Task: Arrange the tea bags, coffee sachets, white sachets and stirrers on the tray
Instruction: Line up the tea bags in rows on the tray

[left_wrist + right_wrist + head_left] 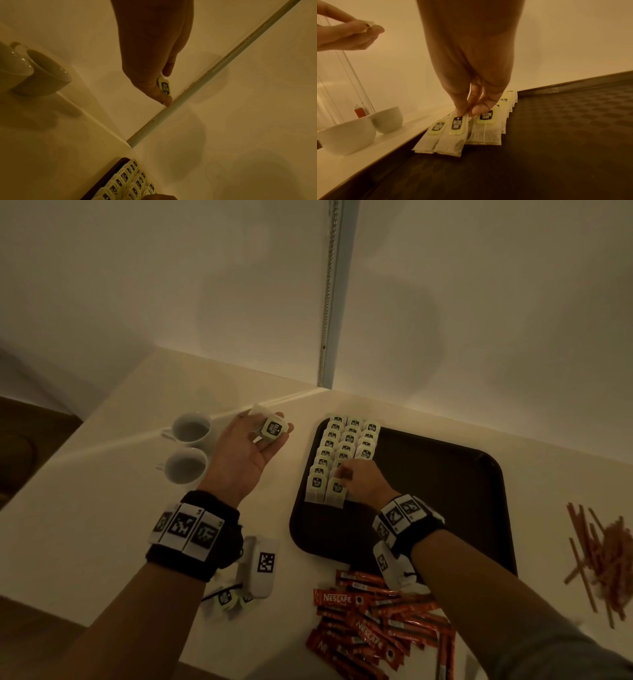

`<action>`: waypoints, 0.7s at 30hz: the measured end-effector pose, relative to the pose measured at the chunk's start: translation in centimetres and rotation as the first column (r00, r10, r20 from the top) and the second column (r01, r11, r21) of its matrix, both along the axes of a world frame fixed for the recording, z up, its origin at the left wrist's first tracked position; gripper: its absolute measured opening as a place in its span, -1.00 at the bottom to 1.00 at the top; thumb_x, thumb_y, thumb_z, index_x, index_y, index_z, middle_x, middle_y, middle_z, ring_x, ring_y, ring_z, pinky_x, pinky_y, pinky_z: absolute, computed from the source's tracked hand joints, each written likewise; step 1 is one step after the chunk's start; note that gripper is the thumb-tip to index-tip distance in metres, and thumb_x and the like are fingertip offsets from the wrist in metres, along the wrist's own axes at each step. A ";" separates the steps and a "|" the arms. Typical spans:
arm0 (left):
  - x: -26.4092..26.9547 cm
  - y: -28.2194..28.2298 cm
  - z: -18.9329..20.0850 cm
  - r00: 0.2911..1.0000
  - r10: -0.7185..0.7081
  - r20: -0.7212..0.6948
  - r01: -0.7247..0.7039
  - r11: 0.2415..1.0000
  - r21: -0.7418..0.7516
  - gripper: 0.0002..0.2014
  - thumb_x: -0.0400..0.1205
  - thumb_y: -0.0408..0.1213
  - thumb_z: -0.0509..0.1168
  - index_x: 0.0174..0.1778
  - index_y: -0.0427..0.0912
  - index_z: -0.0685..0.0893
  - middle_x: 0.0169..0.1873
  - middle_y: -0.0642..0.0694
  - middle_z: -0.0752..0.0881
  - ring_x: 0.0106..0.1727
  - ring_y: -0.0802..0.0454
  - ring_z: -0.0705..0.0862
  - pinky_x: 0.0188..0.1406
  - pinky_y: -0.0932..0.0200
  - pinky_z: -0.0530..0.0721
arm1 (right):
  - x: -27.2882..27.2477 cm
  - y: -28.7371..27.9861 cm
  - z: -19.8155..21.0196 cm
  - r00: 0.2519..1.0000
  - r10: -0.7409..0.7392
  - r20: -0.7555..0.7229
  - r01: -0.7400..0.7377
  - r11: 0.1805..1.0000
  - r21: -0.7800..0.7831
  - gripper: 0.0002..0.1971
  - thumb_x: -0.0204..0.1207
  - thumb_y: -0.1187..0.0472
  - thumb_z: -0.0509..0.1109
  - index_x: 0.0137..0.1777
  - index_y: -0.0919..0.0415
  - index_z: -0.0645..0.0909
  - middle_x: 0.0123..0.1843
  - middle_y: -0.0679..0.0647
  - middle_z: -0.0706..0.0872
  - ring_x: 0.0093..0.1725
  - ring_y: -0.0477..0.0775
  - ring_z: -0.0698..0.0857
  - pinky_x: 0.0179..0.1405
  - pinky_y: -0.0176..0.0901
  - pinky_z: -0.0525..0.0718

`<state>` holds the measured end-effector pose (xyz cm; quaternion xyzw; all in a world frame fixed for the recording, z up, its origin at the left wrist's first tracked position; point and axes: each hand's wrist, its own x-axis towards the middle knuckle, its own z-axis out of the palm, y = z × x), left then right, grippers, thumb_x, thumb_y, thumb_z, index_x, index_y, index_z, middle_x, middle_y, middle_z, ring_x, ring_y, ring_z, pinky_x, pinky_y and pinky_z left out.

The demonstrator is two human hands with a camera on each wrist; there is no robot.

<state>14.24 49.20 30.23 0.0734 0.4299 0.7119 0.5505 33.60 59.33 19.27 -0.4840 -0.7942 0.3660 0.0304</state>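
Three overlapping rows of tea bags (342, 453) are laid along the left part of the dark tray (445, 491), which is set on the pale counter (137, 508). The nearest bag of the middle row (453, 135) is pinched at its top edge by the fingers (462, 108) of the right hand (364, 481); the near end of the third row is hidden under that hand in the head view. A few more tea bags (270, 428) are held in the curled fingers of the left hand (246, 453), raised palm-up above the counter between the tray and two white cups (188, 446); their number cannot be made out. Red coffee sachets (376, 621) are heaped on the counter just before the tray's near edge, partly covered by the right forearm. Stirrers (603, 559) are piled to the right of the tray, blurred and cut off by the frame edge. Loose tea bags (226, 599) are seen beneath the left wrist, mostly hidden.
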 end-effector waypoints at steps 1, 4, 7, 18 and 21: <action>0.0 0.0 0.1 1.000 -0.006 0.030 0.006 1.000 -0.006 -0.89 0.70 -0.29 0.18 0.00 -0.25 0.55 -0.02 -0.25 0.74 -0.02 -0.23 0.79 -0.10 0.08 0.79 | -0.1 0.0 -0.1 1.000 0.001 -0.005 -0.001 1.000 0.002 -0.85 0.54 0.37 0.37 0.09 0.30 0.66 0.14 0.18 0.71 0.15 0.09 0.67 0.21 -0.15 0.62; -0.1 -0.1 0.6 0.996 -0.039 0.086 0.041 0.999 -0.022 -0.75 0.73 -0.10 0.12 0.11 -0.24 0.50 0.05 -0.31 0.73 0.05 -0.30 0.76 -0.02 -0.01 0.79 | -0.2 0.0 -0.1 1.000 0.013 0.002 -0.013 1.000 0.017 -0.86 0.53 0.37 0.37 0.07 0.30 0.65 0.12 0.18 0.71 0.12 0.08 0.67 0.13 -0.22 0.61; -0.1 -0.3 0.9 0.990 -0.091 0.112 0.094 0.995 -0.017 -0.70 0.74 -0.05 0.07 0.16 -0.23 0.48 0.13 -0.38 0.70 0.16 -0.38 0.70 -0.13 0.00 0.79 | -0.5 0.0 0.5 1.000 0.008 0.006 -0.009 0.995 0.099 -0.86 0.51 0.27 0.42 0.02 0.28 0.63 0.02 0.13 0.67 0.02 0.05 0.63 0.03 -0.15 0.60; 2.3 0.9 1.1 0.983 -0.120 -0.141 0.129 0.990 0.052 -0.84 0.73 -0.28 0.13 -0.01 -0.10 0.63 0.03 -0.03 0.74 0.08 0.08 0.69 0.18 0.11 0.59 | -5.1 -1.0 13.4 0.870 0.041 -0.492 -0.052 0.999 -0.008 -0.80 0.51 0.15 0.44 0.01 0.28 0.62 -0.15 -0.01 0.66 -0.31 -0.32 0.58 -0.27 -0.46 0.54; 2.9 1.1 1.4 0.990 -0.091 -0.106 0.098 0.993 0.063 -0.88 0.70 -0.29 0.20 0.01 -0.11 0.65 -0.06 -0.02 0.75 -0.04 0.08 0.70 0.05 0.17 0.63 | -5.1 -0.3 14.6 0.825 -0.054 -0.563 0.030 0.998 -0.052 -0.84 0.52 0.26 0.43 0.05 0.27 0.58 -0.18 0.03 0.67 -0.28 -0.10 0.64 -0.29 -0.26 0.65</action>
